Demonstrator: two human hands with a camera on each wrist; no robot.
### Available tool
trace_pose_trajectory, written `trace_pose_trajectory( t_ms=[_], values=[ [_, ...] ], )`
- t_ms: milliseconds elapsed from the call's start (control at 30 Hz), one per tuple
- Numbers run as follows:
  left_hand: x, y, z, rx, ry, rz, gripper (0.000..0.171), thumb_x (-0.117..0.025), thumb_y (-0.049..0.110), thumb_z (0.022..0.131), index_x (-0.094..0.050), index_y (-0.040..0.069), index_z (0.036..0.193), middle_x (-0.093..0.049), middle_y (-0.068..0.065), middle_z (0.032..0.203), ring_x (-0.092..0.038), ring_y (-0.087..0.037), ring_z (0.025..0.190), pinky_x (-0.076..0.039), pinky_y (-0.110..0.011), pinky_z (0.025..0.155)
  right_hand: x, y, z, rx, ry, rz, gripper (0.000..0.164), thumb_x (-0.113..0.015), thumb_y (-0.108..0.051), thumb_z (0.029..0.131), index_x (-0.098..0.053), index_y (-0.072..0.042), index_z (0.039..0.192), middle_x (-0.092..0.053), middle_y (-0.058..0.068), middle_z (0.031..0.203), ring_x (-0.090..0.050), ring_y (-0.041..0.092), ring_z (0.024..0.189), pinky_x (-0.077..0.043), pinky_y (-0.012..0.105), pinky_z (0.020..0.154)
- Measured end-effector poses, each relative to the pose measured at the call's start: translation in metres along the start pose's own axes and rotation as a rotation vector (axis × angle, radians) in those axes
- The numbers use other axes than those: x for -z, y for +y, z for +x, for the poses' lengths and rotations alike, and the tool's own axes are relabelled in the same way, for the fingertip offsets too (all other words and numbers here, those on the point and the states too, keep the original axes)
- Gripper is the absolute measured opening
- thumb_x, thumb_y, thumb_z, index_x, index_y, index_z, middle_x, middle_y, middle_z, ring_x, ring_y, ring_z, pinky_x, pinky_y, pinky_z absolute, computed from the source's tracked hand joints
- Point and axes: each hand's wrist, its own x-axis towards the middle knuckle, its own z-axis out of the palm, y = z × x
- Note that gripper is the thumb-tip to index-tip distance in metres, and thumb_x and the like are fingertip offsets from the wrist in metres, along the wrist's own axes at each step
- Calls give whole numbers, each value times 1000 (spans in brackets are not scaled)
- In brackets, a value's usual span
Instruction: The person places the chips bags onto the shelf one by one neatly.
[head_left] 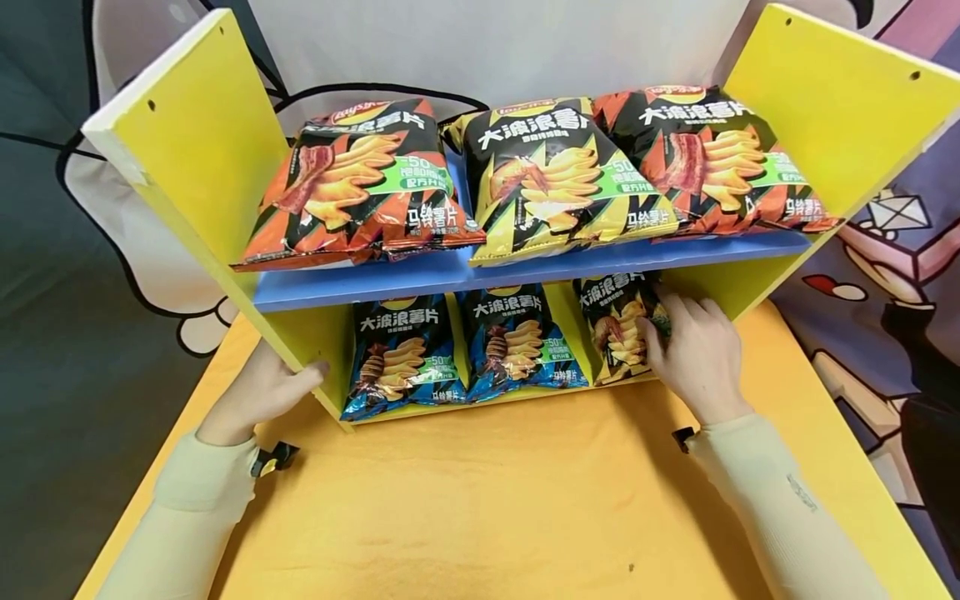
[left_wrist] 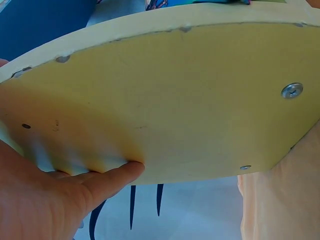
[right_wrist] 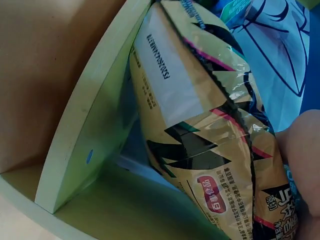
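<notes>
My right hand (head_left: 697,350) grips the right side of a black and yellow bag of chips (head_left: 618,337) on the lower level of a small shelf; its thumb lies over the front. In the right wrist view, the bag's gold side (right_wrist: 200,130) stands beside a yellow wall, with part of the hand (right_wrist: 302,155) at the right edge. My left hand (head_left: 270,387) holds the shelf's left side panel (left_wrist: 190,105), thumb at the front edge and fingers against the outer face. Two blue bags of chips (head_left: 405,358) lean side by side left of the yellow one.
On the blue upper board (head_left: 360,285) lie a red bag (head_left: 360,187), a yellow bag (head_left: 555,179) and another red bag (head_left: 712,158) of chips. The shelf stands on an orange-yellow tablecloth (head_left: 465,500). Behind hangs a patterned cloth (head_left: 480,42).
</notes>
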Motion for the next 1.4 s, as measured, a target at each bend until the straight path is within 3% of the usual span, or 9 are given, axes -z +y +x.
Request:
trace_pose_trajectory(
  t_ms=[400, 567, 733, 900, 1167, 1300, 1400],
  values=[
    [-1, 0, 1, -18, 10, -16, 41, -56, -16, 74, -45, -8, 113, -42, -7, 88, -43, -15, 76, -33, -27, 72, -13, -4, 4, -133, -152, 55, 47, -68, -24, 95, -64, 4, 132, -69, 31, 118, -64, 52, 100, -49, 65, 80],
    [0, 0, 0, -13, 3, -15, 44, -56, -17, 75, -45, -8, 117, -44, -8, 92, -43, -15, 79, -34, -26, 73, -24, -1, 1, -85, -117, 67, 51, -62, -20, 97, -58, 0, 143, -67, 33, 120, -64, 54, 101, -49, 65, 86],
    [3, 0, 1, -11, -12, -1, 52, -56, -18, 76, -42, -9, 124, -48, -12, 101, -45, -15, 85, -35, -26, 76, -33, 1, -3, -28, -97, 22, 54, -55, -19, 99, -52, 0, 149, -64, 38, 111, -63, 56, 92, -50, 65, 79],
    [3, -1, 1, -20, -8, -14, 51, -55, -18, 75, -42, -9, 124, -46, -11, 98, -44, -16, 83, -34, -26, 76, -35, 0, -7, -60, -214, 4, 56, -48, -18, 101, -45, 5, 152, -59, 43, 115, -62, 60, 94, -50, 68, 76],
    [0, -3, 0, -30, 8, -18, 47, -56, -17, 73, -44, -9, 118, -44, -8, 93, -44, -16, 80, -33, -26, 74, -33, 1, -11, -158, -492, 41, 56, -35, -20, 107, -37, 9, 155, -49, 52, 128, -56, 67, 109, -46, 72, 91],
    [0, -2, 0, -40, 5, -22, 47, -55, -17, 73, -45, -8, 119, -44, -9, 93, -44, -16, 81, -33, -26, 75, -34, 3, -12, -198, -550, 72, 59, -28, -23, 108, -31, 9, 157, -43, 52, 136, -52, 66, 117, -43, 72, 99],
    [0, -1, 0, -27, 8, -27, 48, -55, -17, 74, -45, -8, 119, -45, -10, 95, -45, -17, 83, -33, -26, 75, -37, 3, -15, -218, -538, 88, 60, -26, -25, 108, -31, 8, 158, -42, 51, 138, -53, 65, 118, -43, 71, 100]
  ],
)
